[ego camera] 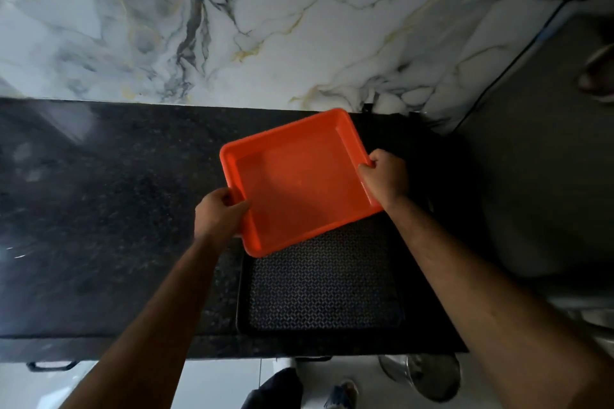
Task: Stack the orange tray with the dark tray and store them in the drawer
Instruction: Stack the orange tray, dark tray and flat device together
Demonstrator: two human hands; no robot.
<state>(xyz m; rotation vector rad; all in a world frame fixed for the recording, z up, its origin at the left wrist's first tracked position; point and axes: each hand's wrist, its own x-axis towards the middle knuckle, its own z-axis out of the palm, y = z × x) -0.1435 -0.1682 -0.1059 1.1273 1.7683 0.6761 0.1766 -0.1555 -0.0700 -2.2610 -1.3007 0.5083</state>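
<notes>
Trouble could have come from the way the orange tray (pixel 295 183) was turned. It was held up over the far part of the dark tray (pixel 324 285), which lay flat on the black counter (pixel 109 209) near its front edge. The orange tray's corners were not lined up with the dark tray's corners. The left hand (pixel 217 212) was closed on the near left rim, and the right hand (pixel 387 176) was pinched on the right rim. If it was put down crooked, it might have sat on the rim and wobbled. The dark tray could also have been pushed off the edge.
</notes>
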